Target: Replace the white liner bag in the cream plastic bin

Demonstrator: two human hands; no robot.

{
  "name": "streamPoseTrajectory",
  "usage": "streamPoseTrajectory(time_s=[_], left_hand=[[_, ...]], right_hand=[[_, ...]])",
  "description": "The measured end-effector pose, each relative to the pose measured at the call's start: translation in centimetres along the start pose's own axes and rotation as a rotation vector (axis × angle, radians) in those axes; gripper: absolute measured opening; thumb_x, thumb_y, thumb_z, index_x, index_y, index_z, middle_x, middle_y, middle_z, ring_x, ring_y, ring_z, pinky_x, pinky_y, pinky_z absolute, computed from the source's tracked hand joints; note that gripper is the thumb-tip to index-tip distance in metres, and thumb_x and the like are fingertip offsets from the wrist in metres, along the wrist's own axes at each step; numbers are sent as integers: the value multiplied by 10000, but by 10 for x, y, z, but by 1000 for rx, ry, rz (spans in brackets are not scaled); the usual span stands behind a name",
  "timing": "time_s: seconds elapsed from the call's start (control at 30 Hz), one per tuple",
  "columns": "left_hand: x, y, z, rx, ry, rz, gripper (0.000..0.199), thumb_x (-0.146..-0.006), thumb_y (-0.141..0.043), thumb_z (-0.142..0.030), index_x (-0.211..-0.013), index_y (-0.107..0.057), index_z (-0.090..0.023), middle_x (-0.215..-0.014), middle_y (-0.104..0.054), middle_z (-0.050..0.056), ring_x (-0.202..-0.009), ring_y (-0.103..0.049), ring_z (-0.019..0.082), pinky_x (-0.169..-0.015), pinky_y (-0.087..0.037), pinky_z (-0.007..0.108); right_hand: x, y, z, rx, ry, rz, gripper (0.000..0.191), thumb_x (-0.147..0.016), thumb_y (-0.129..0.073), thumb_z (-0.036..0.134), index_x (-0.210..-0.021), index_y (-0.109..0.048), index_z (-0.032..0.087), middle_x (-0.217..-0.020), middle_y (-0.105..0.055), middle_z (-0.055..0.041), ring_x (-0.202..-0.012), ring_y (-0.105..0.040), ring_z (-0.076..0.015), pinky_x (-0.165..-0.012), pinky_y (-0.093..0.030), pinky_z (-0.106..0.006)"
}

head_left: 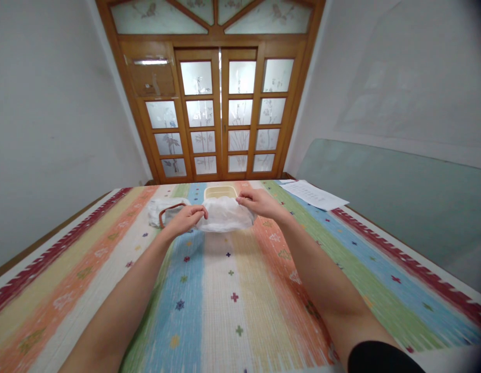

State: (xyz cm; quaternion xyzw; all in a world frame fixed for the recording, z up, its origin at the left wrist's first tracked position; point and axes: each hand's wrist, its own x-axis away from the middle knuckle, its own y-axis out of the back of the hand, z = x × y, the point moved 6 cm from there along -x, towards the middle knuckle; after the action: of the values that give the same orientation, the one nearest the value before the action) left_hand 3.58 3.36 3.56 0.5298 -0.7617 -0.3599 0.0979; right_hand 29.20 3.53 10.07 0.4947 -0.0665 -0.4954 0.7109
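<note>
One white cloth (225, 215), thin, lightly rumpled

The white bundle (228, 215) hides the near part of the cream container (220, 191). Left of the bundle, my left hand (187, 217) covers some of the brown loop (161, 216); to the bundle's right, print on the paper (314, 194) is too small to read.
</note>
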Motion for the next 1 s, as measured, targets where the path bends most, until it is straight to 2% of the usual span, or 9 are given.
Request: streamPoseTrajectory(time_s=[0.13,0.23,0.37,0.47,0.57,0.63,0.7,0.8,1.0], left_hand=[[-5,3,9,-287,-21,-142,265,-939,-517,-394,-800,-669,-227,-695,-633,9,-676,-577,197,-634,-342,302],[-4,9,20,-274,55,-236,272,-962,-539,-479,-1046,-644,-242,-650,-612,-21,-617,-569,197,-610,-323,293],[-3,14,32,-196,163,-305,485,-974,-521,-588,-1322,-546,-251,-671,-643,-29,-620,-613,210,-616,-346,287],[-5,12,38,-257,197,-276,434,-939,-560,-620,-1135,-646,-242,-690,-665,8,-675,-641,233,-625,-348,299],[-7,7,37,-342,139,-213,392,-913,-590,-596,-778,-635,-230,-689,-642,35,-681,-612,230,-613,-320,302],[-8,4,35,-332,90,-182,401,-906,-596,-555,-674,-592,-228,-666,-620,31,-654,-582,215,-604,-310,300],[-9,2,33,-273,56,-173,390,-892,-606,-521,-637,-584,-227,-632,-597,19,-614,-548,199,-590,-308,295],[-9,-1,31,-159,16,-161,376,-859,-635,-505,-614,-596,-224,-603,-567,6,-592,-518,184,-565,-321,279],[-8,-13,25,0,15,-57,323,-852,-644,-510,-770,-699,-203,-760,-662,26,-730,-600,209,-637,-461,280]], right_hand=[[2,1,-14,185,-113,7,295,-995,-567,441,-861,-663,197,-824,-683,-44,-783,-574,-192,-669,-309,-297],[2,-3,-25,305,-196,25,291,-986,-594,480,-950,-684,206,-871,-711,-68,-785,-587,-209,-658,-302,-306],[3,-12,-39,389,-291,118,370,-952,-631,563,-997,-724,207,-909,-738,-108,-807,-624,-244,-653,-321,-320],[4,-17,-44,431,-344,151,431,-932,-638,619,-968,-735,201,-897,-744,-129,-838,-654,-273,-654,-341,-327],[3,-16,-46,448,-350,72,505,-913,-644,655,-1121,-702,198,-975,-756,-138,-868,-670,-288,-654,-354,-320],[2,-18,-49,446,-342,37,570,-905,-647,671,-1221,-669,196,-1043,-758,-147,-889,-674,-289,-657,-364,-314],[0,-26,-55,436,-329,85,530,-906,-655,658,-1152,-700,191,-1032,-760,-146,-880,-670,-274,-653,-364,-308],[-4,-42,-59,372,-253,194,356,-926,-678,541,-873,-719,191,-861,-740,-94,-764,-629,-211,-624,-334,-296],[-5,-61,-36,148,-105,255,321,-922,-634,290,-624,-592,180,-606,-580,4,-566,-469,-119,-568,-274,-282]])
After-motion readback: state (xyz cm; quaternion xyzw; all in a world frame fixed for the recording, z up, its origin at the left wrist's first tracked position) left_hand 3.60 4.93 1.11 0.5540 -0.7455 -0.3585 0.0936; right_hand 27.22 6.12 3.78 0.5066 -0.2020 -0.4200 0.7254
